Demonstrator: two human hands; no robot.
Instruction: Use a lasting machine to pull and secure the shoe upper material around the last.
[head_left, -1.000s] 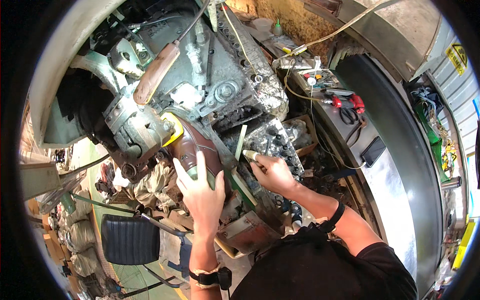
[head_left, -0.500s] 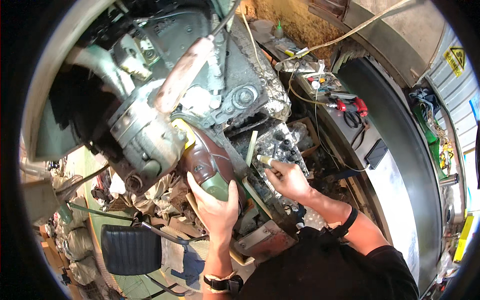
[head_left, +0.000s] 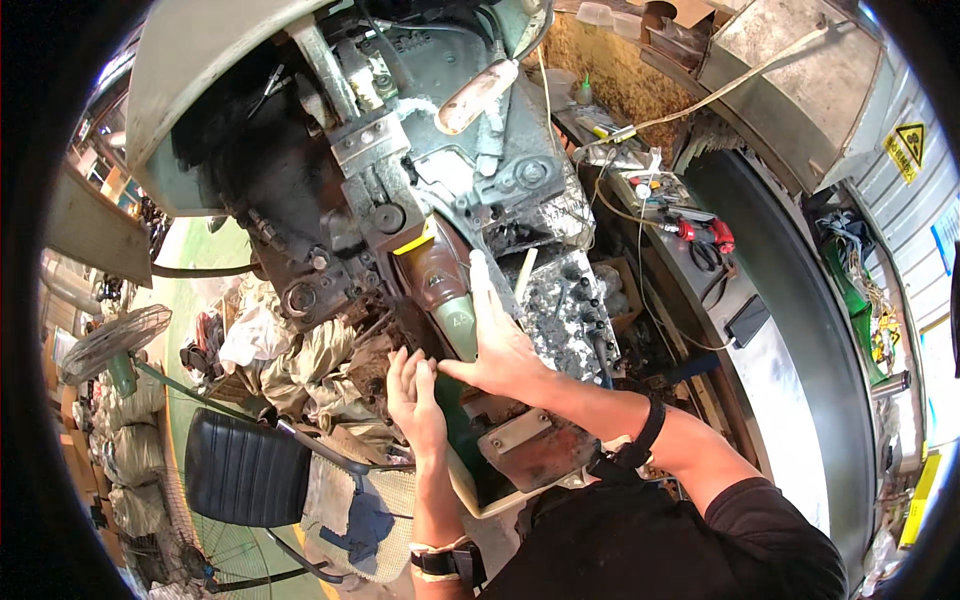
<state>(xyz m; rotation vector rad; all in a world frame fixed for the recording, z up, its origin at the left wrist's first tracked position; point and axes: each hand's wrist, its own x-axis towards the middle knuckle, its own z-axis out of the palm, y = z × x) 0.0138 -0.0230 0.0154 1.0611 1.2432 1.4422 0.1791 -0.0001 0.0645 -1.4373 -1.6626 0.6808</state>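
Note:
A glossy brown leather shoe upper [head_left: 436, 272] sits under a yellow-edged part of the machine [head_left: 375, 185]. At its near end shows a green, rounded form like a shoe last [head_left: 457, 325]. My right hand [head_left: 503, 345] lies along the right side of the shoe, fingers stretched out and thumb pointing left. Its foremost fingertip looks white, as if covered. Just below the shoe's left side, my left hand [head_left: 415, 400] is raised with its fingers slightly bent and nothing visible in it. Its fingertips are close to my right thumb.
A lamp-like handle [head_left: 478, 97] hangs over the machine. To the right are a spattered metal plate [head_left: 565, 310], a red tool [head_left: 708, 234], a phone [head_left: 749, 307] and a dark curved belt [head_left: 800, 300]. A black chair [head_left: 246, 467], a fan [head_left: 115, 345] and cloth bundles [head_left: 310, 350] stand left.
My right hand has moved left from above the spattered plate to the shoe's side. My left hand has come off the shoe's near end, toward me. The whole view has shifted.

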